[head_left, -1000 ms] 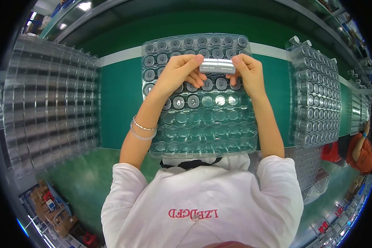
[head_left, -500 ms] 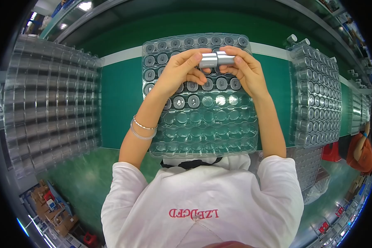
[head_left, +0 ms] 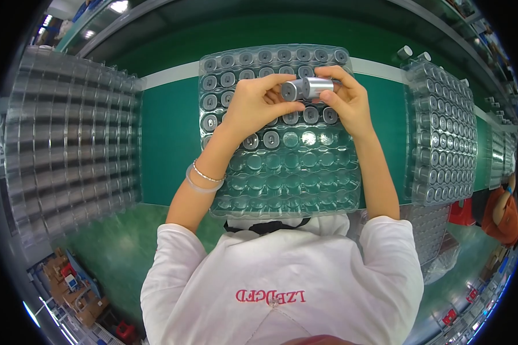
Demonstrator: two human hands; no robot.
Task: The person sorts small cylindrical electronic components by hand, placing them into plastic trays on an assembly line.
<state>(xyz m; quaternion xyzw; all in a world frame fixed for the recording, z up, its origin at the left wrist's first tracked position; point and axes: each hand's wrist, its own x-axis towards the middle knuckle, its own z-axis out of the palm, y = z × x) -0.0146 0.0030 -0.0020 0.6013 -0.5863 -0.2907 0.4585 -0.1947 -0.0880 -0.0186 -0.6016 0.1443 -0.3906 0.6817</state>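
Over the far part of a clear plastic tray, my two hands hold a pair of short silver cylinders side by side. My left hand is closed on the left cylinder, whose dark grey end face with a small dark mark turns toward me. Between thumb and fingers, my right hand grips the right cylinder, its shiny side showing and its grey end facing left. Similar grey-ended cylinders stand upright in the tray's far rows. The nearer pockets hold none. Some cylinders are hidden beneath my hands.
To the left rises a wide stack of clear trays. A stack filled with cylinders is at the right, with a loose white cylinder near its far end. A person in orange is at the far right edge.
The two cylinders were held end to end, lying sideways. Now the left one is turned, showing its dark end face, and my left fingers have shifted around it.
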